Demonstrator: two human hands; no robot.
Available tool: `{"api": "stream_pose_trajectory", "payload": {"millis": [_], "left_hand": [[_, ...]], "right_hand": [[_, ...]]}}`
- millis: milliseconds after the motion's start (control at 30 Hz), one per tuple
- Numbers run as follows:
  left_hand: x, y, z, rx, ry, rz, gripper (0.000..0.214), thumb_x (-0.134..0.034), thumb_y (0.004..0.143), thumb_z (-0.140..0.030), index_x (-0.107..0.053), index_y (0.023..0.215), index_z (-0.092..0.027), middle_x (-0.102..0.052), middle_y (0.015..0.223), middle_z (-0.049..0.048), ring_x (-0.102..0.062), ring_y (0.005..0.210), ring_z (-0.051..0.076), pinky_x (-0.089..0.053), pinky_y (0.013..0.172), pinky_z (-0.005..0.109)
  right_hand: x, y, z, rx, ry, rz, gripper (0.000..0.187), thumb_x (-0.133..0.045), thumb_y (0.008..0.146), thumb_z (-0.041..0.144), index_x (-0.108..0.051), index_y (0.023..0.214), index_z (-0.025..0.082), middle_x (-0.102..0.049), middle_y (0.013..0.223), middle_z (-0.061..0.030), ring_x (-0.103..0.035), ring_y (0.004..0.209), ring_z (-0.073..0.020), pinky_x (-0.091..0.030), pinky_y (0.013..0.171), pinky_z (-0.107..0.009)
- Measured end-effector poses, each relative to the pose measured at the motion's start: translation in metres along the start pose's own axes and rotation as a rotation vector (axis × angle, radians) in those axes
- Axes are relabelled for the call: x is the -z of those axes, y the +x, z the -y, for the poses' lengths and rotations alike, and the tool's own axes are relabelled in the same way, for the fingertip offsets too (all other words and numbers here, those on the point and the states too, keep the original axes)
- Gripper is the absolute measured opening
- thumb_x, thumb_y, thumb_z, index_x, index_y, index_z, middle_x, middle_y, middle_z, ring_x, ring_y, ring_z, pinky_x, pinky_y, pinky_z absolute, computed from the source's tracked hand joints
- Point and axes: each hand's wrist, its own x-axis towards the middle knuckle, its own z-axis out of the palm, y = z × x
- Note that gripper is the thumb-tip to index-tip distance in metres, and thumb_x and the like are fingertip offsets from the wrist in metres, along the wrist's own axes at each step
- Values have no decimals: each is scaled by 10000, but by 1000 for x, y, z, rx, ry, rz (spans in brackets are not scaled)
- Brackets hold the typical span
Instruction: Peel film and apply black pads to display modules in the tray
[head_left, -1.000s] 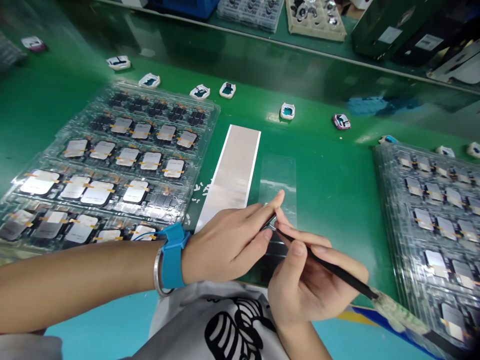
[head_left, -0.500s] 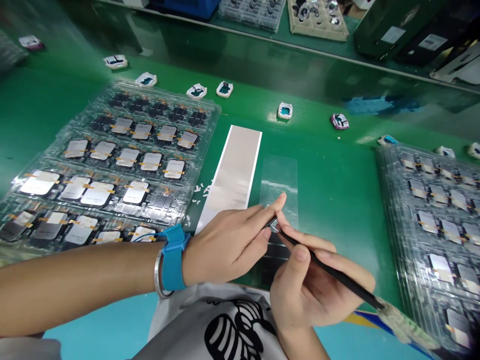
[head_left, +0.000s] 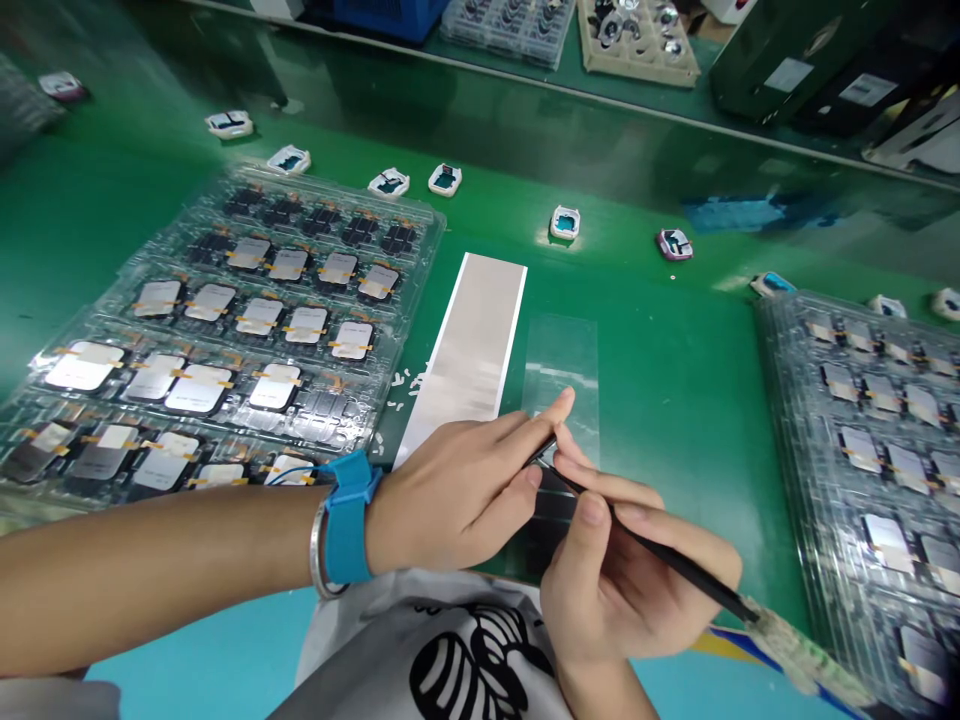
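Note:
My left hand (head_left: 457, 490) pinches a small dark part (head_left: 541, 450), mostly hidden by the fingers, with a blue strap (head_left: 349, 525) around the wrist. In my right hand (head_left: 637, 590) is a slim black tool (head_left: 679, 563), apparently tweezers, its rear end wrapped in worn tape. The tool's tip meets the dark part at the left fingertips. Under the hands lies a clear film sheet (head_left: 562, 345). Beside it, to the left, rests a long pale strip (head_left: 480, 330) with white edges.
A clear tray (head_left: 429, 235) of flat silver-faced parts lies left; stacked similar trays (head_left: 787, 500) stand right. Small white scraps (head_left: 401, 380) lie by the strip. Several small watch-like housings, one white (head_left: 565, 223), line the back. A shelf (head_left: 510, 85) holds boxes and trays.
The right hand and its tool have shifted slightly left, the tip closer in against the dark part. The left hand keeps its pinch, and the view has moved slightly.

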Motion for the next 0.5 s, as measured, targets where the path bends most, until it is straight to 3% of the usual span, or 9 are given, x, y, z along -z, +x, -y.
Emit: {"api": "stream_pose_trajectory", "payload": {"millis": [333,500], "left_hand": [[1,-1,0,17,43,19,524,-282,996,-275,-273,1498,-125,-649,1114,119,-628,926,234,-524,778,371],[1,4,-3,13,222,25,474,-274,1015,-268,-340,1460,-120,-690,1089,95,-659,861,205,-522,725,325]], "right_hand": [[3,0,3,-82,24,41,261,-540,867,3,-464,1005,211,-690,919,-30,-720,935,-211,-633,861,-485],[-8,5,4,46,32,-199,262,-572,848,20,-492,1026,194,-681,896,-27,-716,764,-184,-659,675,-405]]}}
